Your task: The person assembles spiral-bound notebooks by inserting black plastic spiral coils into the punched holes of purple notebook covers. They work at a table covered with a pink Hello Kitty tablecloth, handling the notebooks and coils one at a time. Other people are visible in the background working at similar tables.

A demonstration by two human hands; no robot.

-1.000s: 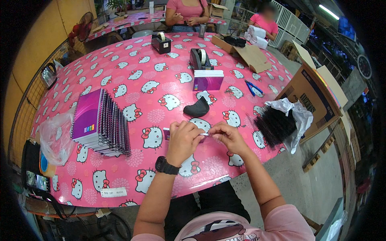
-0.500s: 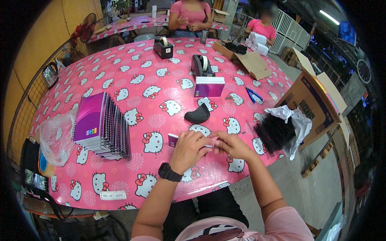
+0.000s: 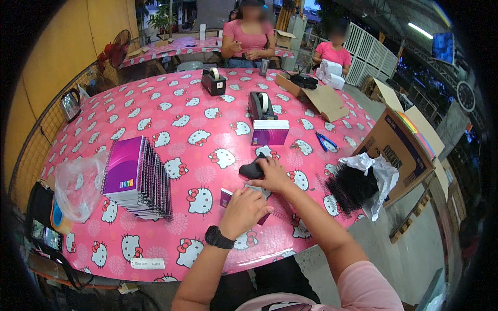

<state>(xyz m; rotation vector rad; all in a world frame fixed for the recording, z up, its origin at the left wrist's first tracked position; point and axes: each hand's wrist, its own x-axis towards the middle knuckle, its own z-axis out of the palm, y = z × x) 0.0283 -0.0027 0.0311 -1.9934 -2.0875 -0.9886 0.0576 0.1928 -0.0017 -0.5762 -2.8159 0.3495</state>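
Here, two hands work at the near side of one pink patterned table [image 3: 197,150]. The left hand [image 3: 246,210] lies over one small purple booklet [image 3: 263,218], fingers bent and close together; whether they grip it is hidden. The booklet lies flat in front of the person, its long axis slanting from upper left to lower right, an end showing on either side of the hand. Just beyond it, the right hand [image 3: 273,175] has its fingertips on one black curved piece [image 3: 250,170], thumb apart from the fingers; I cannot tell if they close on it. That piece's long axis runs from lower left to upper right, its narrow end pointing left. Around them are two tape dispensers [image 3: 213,82], one blue pliers [image 3: 326,141], one cardboard box [image 3: 386,150] and one tall stack of spiral notebooks [image 3: 124,168], too overlapped to count.
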